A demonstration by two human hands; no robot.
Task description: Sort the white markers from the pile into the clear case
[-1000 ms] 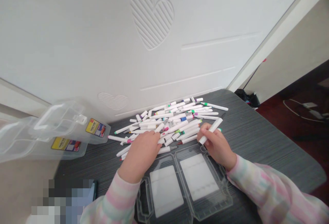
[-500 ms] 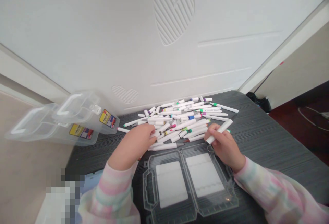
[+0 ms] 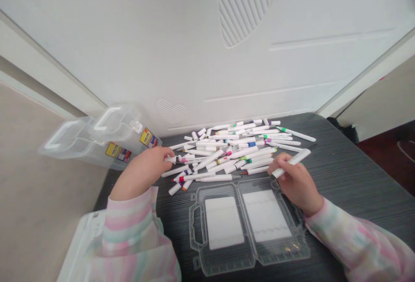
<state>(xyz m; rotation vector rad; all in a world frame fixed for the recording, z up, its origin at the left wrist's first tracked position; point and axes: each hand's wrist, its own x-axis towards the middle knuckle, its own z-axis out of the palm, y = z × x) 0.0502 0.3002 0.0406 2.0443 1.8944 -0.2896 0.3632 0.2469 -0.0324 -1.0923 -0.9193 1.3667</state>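
My right hand [image 3: 297, 183] is closed on a white marker [image 3: 293, 163], held tilted above the right end of the marker pile. My left hand [image 3: 146, 166] reaches to the pile's left edge, its fingers pinching the end of another white marker [image 3: 170, 159]. Many loose white markers [image 3: 212, 157] with coloured bands lie heaped between the hands; some point in different directions. In front of the pile a clear plastic case [image 3: 227, 266] lies opened flat, with a white panel [image 3: 224, 223] visible in each half.
Two clear storage boxes [image 3: 97, 154] with yellow labels stand at the left edge of the dark tabletop [image 3: 353, 182]. Behind rises a white panel [image 3: 155, 49] with heart reliefs. A white object [image 3: 79, 245] sits by my left sleeve.
My left hand has drawn back leftward from the pile's middle to its left edge, uncovering markers there. My right hand still holds its marker. The camera view has shifted slightly.
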